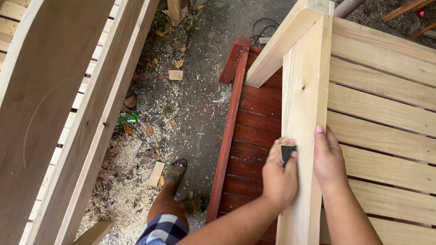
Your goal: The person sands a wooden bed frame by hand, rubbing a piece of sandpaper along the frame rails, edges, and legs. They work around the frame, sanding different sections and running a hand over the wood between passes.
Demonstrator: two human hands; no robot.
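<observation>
1. Left hand (280, 174) is clamped around a small folded piece of dark sandpaper (287, 152), thumb and fingers pinching it tight against the left edge of the pale upright post (303, 113).
2. The sandpaper sits right at the fingertips, pressed onto the post's corner, with just its dark tip poking out above the thumb.
3. Right hand (328, 161) holds nothing: it lies flat on the post's right side, just across from the grip, fingers pointing up the wood, steadying it.
4. Step in hand, by the look of it: smoothing the post's left edge. The wood above the grip runs bare and pale up to the angled brace (279, 45) that meets the post near its top.
5. Next move, as I judge it, calls for firm, even pressure along the grain, with the flat hand bracing so the post does not wobble.
6. Right of the grip, the unfinished slats (386, 118) spread out level. Left of and below it lies a red-stained slatted panel (254, 131).
7. Further left and well below, a sandalled foot (175, 172) stands on ground strewn with sawdust (122, 195).
</observation>
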